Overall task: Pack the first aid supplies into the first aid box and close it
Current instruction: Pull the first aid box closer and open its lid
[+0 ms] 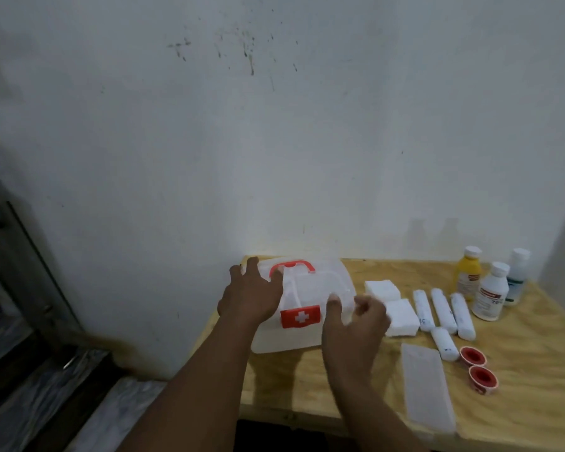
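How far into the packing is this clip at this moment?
Nothing looks packed yet. Both hands are on the first aid box: left hand on the lid by the red handle, right hand at its front right edge. Still out on the table: gauze pads, four bandage rolls, two tape rolls, three bottles and a clear tray.

Translucent, smooth plastic first aid box (310, 282) with a glossy red plastic handle (291, 265) sits on a rough, matt plywood table (519, 370). Right of the box: soft white gauze pads (400, 316), then glossy plastic bottles (490, 291).
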A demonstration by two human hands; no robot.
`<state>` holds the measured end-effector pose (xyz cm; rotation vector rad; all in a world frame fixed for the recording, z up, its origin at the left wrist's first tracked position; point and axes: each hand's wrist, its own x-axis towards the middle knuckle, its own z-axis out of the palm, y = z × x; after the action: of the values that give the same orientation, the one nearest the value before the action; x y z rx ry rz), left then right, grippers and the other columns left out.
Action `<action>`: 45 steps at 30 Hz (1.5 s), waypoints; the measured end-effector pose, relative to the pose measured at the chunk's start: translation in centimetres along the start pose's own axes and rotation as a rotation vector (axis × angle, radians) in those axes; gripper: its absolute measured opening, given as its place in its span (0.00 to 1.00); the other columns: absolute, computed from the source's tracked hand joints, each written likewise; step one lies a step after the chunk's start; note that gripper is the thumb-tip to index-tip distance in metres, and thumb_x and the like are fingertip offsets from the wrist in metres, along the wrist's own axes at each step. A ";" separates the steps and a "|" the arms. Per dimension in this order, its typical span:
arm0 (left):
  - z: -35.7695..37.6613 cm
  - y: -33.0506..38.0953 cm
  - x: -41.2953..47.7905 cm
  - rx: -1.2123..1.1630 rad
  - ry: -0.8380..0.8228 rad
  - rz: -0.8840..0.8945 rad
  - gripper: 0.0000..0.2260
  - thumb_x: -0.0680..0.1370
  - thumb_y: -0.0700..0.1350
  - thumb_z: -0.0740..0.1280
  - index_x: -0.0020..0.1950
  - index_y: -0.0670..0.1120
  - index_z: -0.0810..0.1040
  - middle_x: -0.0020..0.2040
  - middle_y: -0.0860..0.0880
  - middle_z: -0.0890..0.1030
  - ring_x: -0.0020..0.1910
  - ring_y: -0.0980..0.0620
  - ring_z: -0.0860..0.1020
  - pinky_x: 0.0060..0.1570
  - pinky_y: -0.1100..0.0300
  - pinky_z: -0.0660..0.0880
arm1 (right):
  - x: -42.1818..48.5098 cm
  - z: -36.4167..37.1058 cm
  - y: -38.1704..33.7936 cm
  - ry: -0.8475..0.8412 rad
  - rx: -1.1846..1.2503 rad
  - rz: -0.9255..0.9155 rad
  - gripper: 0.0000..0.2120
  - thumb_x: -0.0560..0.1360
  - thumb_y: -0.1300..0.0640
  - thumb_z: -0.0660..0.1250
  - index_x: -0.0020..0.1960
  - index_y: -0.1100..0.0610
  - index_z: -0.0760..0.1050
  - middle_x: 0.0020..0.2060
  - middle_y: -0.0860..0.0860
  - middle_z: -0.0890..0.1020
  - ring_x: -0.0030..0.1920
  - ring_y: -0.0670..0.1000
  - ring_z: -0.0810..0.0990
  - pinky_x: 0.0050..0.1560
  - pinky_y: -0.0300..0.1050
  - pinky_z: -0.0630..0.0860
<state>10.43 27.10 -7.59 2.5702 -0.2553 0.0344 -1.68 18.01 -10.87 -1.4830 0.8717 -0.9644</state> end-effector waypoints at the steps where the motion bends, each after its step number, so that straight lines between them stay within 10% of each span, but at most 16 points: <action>1: 0.0 0.1 0.0 0.001 0.002 0.003 0.32 0.79 0.68 0.52 0.79 0.54 0.57 0.79 0.44 0.60 0.73 0.38 0.69 0.67 0.41 0.72 | -1.0 0.4 0.0 -0.045 0.109 0.169 0.17 0.75 0.47 0.69 0.59 0.50 0.66 0.54 0.49 0.72 0.54 0.51 0.74 0.51 0.47 0.78; 7: -0.1 -0.3 0.1 -0.018 -0.028 0.027 0.32 0.80 0.68 0.52 0.80 0.55 0.56 0.81 0.46 0.57 0.74 0.37 0.67 0.69 0.40 0.70 | -1.7 3.7 0.3 -0.168 0.346 0.567 0.23 0.71 0.43 0.72 0.58 0.55 0.72 0.51 0.53 0.80 0.49 0.54 0.79 0.48 0.49 0.80; 29: -1.5 -2.6 0.2 -0.188 -0.081 0.220 0.35 0.77 0.71 0.53 0.80 0.55 0.56 0.82 0.49 0.55 0.78 0.43 0.61 0.74 0.43 0.62 | -1.1 -0.4 -3.3 -0.268 0.166 0.138 0.06 0.76 0.55 0.70 0.50 0.52 0.75 0.41 0.52 0.85 0.34 0.49 0.85 0.32 0.43 0.76; 36: -5.7 -3.4 -0.5 -0.289 -0.139 0.280 0.48 0.60 0.80 0.63 0.73 0.54 0.71 0.68 0.55 0.75 0.64 0.51 0.75 0.59 0.55 0.73 | 1.4 -1.6 -8.5 -0.460 0.268 0.112 0.03 0.76 0.59 0.70 0.47 0.58 0.82 0.38 0.55 0.86 0.35 0.48 0.84 0.33 0.43 0.76; 45: -7.3 -3.9 3.0 -0.415 0.031 0.240 0.25 0.71 0.70 0.68 0.53 0.51 0.84 0.47 0.52 0.86 0.40 0.54 0.85 0.49 0.50 0.82 | 7.7 1.1 -14.4 -0.688 0.224 -0.019 0.10 0.74 0.56 0.72 0.54 0.58 0.80 0.42 0.56 0.86 0.39 0.51 0.83 0.36 0.44 0.77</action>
<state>14.32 33.68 -3.19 2.1152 -0.5018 0.0996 2.55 13.17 4.18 -1.4815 0.2411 -0.4795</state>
